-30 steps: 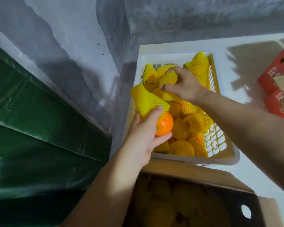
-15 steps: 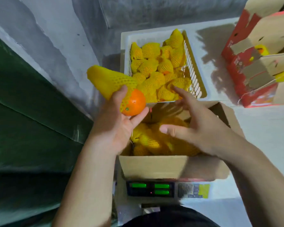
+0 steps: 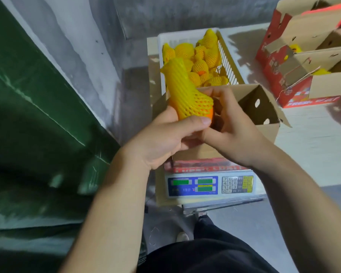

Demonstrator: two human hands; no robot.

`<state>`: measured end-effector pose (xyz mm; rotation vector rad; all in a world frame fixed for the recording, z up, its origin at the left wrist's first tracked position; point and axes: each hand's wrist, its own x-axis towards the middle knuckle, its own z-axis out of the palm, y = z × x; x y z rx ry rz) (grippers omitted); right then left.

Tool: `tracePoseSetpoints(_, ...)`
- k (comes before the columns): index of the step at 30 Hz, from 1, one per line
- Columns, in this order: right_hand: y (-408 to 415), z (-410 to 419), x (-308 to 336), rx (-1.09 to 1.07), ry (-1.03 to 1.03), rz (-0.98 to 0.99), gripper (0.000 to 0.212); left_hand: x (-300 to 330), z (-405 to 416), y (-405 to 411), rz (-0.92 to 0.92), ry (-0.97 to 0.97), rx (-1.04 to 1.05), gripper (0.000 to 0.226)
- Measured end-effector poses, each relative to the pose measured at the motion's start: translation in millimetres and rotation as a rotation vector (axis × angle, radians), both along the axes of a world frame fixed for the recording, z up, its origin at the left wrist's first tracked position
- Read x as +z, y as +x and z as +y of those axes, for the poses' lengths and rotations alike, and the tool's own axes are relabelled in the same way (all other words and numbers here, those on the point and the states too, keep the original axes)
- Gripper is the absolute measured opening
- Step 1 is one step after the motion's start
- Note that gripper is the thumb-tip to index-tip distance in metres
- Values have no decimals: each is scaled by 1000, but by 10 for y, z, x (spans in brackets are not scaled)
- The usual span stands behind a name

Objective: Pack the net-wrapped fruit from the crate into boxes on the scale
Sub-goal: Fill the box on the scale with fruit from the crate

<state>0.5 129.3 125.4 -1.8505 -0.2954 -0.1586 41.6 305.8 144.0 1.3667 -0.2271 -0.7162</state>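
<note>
Both hands meet over the box point(image 3: 264, 107), holding one orange point(image 3: 210, 114) partly sheathed in a yellow net point(image 3: 185, 91). The left hand point(image 3: 165, 138) curls round the fruit from below and the near side, its thumb lying across the lower edge of the net. The right hand point(image 3: 230, 127) wraps the fruit from the far side, fingers bent over the net's wide end. Only a sliver of bare orange skin shows at the net's lower right; the rest of the net stands up empty and tilts toward the crate point(image 3: 227, 62).

The box is open cardboard and sits on the scale point(image 3: 211, 185), whose green displays and keypad face the person. The hands and fruit hide most of the box's inside, so what it contains cannot be told. Just behind the box, the white crate holds a heap of net-wrapped fruit point(image 3: 199, 56). To the right, well apart, stand red-and-brown cartons point(image 3: 303, 56) with open flaps and bits of yellow net showing inside. All of these rest on a pale table point(image 3: 313, 144). A green tarp point(image 3: 28, 105) fills the left side, against a grey wall point(image 3: 87, 46). The person's dark-clothed lap point(image 3: 205, 253) shows at the bottom.
</note>
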Motion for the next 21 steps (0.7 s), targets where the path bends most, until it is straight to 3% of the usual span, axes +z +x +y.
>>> tracePoseSetpoints(4, -193, 220, -95, -186, 215, 77, 54, -141, 95, -198, -234, 164, 98, 88)
tracePoseSetpoints(6, -258, 309, -105, -293, 268, 155, 58, -237, 158, -296, -305, 179, 188, 77)
tracePoseSetpoints(10, -367, 454, -129, -314, 341, 334, 55, -373, 287, -458, -476, 161, 228, 28)
tracePoseSetpoints(16, -485, 675, -31, -258, 653, 363, 66, -357, 389, -538, -489, 28, 360, 39)
tracePoseSetpoints(19, -549, 615, 22, -59, 742, 363, 78, -345, 378, -561, -414, 27, 385, 42)
tracePoseSetpoints(21, -582, 550, 58, 79, 684, 371, 78, -384, 380, -573, -319, -17, 355, 43)
